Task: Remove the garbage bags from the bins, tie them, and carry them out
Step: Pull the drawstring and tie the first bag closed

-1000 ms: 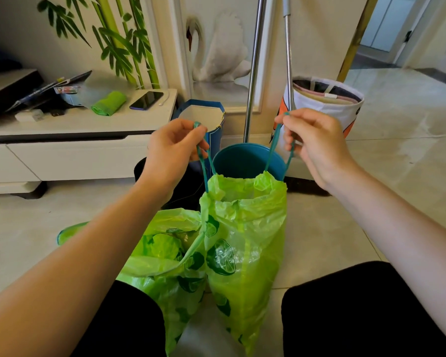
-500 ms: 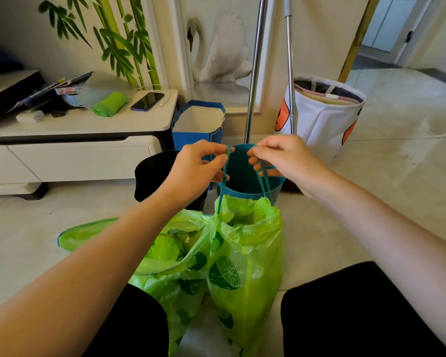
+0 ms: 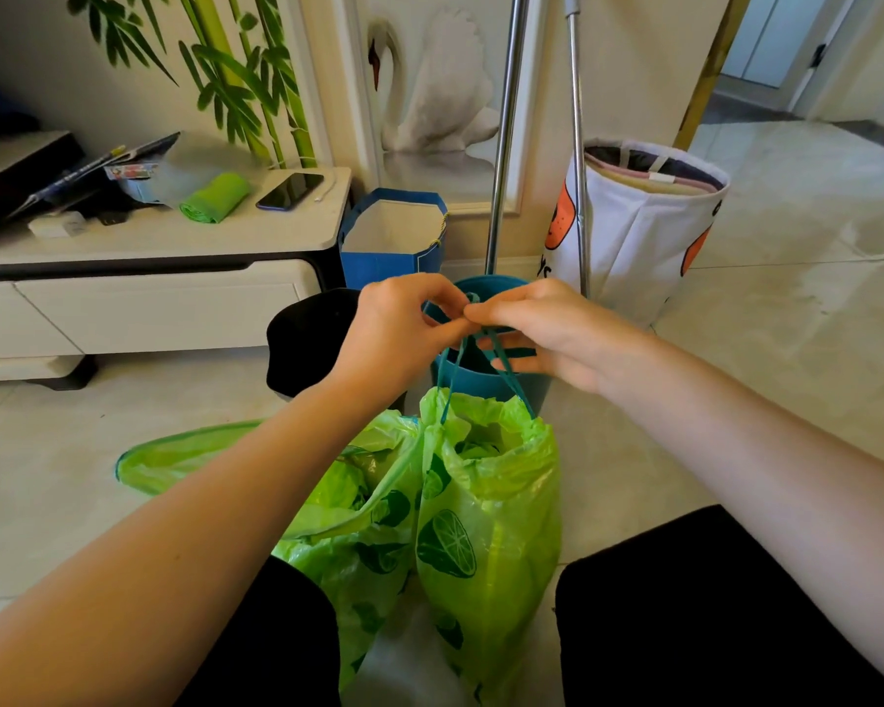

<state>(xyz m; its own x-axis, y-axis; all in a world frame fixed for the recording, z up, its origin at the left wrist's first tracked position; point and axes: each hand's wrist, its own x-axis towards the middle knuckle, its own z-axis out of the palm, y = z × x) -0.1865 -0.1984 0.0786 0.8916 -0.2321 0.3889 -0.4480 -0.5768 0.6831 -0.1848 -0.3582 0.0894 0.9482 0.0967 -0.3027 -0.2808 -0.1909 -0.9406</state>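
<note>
Both hands meet fingertip to fingertip: the left hand (image 3: 394,329) and right hand (image 3: 547,334) each pinch the teal drawstrings (image 3: 501,367) of one green garbage bag (image 3: 486,507), fingers nearly closed on the cords. That bag hangs just below the hands. A second green bag (image 3: 363,507) slumps against it, below the left hand, on the floor (image 3: 787,308). Just beyond the hands stand three bins: teal (image 3: 481,382), black (image 3: 302,344), blue (image 3: 394,237).

At centre frame, teal drawstrings (image 3: 501,362) are pinched between the left hand (image 3: 396,331) and right hand (image 3: 552,331), fingertips touching, above a green lime-printed bag (image 3: 486,528). A teal bin (image 3: 486,385) is seen behind.
</note>
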